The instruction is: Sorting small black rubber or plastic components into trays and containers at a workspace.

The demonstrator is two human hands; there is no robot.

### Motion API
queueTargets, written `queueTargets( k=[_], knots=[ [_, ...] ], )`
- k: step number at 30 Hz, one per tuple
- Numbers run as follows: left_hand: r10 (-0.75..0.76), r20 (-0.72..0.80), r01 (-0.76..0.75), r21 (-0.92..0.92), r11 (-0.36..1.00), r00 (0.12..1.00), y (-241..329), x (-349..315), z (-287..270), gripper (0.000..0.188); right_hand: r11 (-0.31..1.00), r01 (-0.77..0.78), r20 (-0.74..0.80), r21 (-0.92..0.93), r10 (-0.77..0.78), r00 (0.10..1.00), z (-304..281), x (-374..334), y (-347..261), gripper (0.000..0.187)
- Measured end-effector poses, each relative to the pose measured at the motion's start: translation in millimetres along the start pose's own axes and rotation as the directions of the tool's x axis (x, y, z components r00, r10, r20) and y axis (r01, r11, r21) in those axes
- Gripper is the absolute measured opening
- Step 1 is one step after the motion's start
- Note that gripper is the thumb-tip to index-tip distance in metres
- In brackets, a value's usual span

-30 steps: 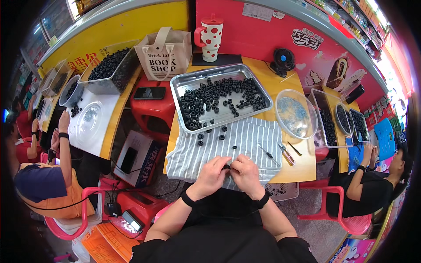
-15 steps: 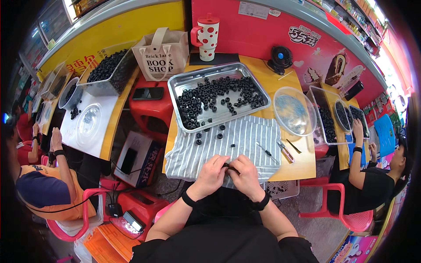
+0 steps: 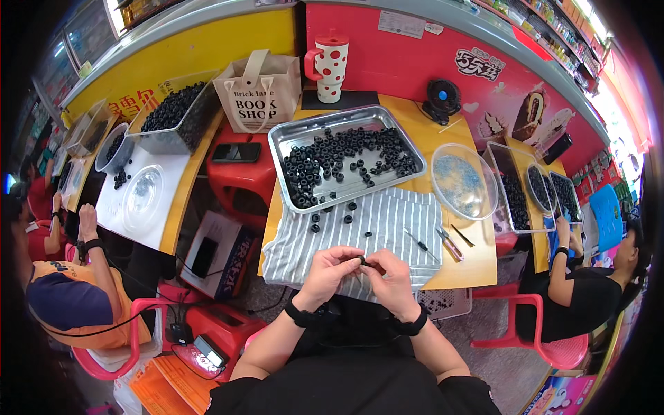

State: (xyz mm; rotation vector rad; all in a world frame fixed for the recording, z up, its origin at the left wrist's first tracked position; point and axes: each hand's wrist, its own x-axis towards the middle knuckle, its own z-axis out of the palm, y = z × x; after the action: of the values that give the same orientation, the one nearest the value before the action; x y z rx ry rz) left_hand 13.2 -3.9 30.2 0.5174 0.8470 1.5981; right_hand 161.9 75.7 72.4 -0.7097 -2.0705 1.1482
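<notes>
My left hand (image 3: 329,275) and my right hand (image 3: 389,280) meet over the near edge of a grey-and-white striped cloth (image 3: 297,252). Between their fingertips they pinch a small black ring-shaped part (image 3: 361,260), mostly covered by the fingers. Several similar black parts lie loose on the cloth, among them a black ring (image 3: 348,219). Beyond them, a metal tray (image 3: 346,199) holds many more. To the right of my hands lie a thin tool with a black grip (image 3: 420,244), a pink-handled hand tool (image 3: 451,247) and dark tweezers (image 3: 463,236).
A round clear plastic dish (image 3: 477,214) with bluish bits stands right of the tray. Behind are a red-dotted tumbler (image 3: 333,66) and a black fan (image 3: 443,102). A red stool (image 3: 238,181) stands left. Co-workers sit at both sides, by bins of black parts.
My fingers have shifted and parted slightly, so the black part shows more between the fingertips. The co-worker's raised hand at the right has moved lower.
</notes>
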Motion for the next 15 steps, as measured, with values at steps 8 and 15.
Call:
queueTargets(
  k=[8,15],
  knots=[
    [-0.048,0.094,0.071,-0.26,0.963,0.994,0.5,2.0,0.9,0.024,0.986,0.008,-0.015,0.167,-0.006,1.0,-7.4,0.9,-3.2,0.014],
    [-0.045,0.109,0.074,-0.282,0.956,0.993,-3.8,3.9,-4.4,0.023,0.934,-0.111,-0.003,0.339,0.119,0.993,-4.3,1.2,-4.4,0.011]
  ],
)
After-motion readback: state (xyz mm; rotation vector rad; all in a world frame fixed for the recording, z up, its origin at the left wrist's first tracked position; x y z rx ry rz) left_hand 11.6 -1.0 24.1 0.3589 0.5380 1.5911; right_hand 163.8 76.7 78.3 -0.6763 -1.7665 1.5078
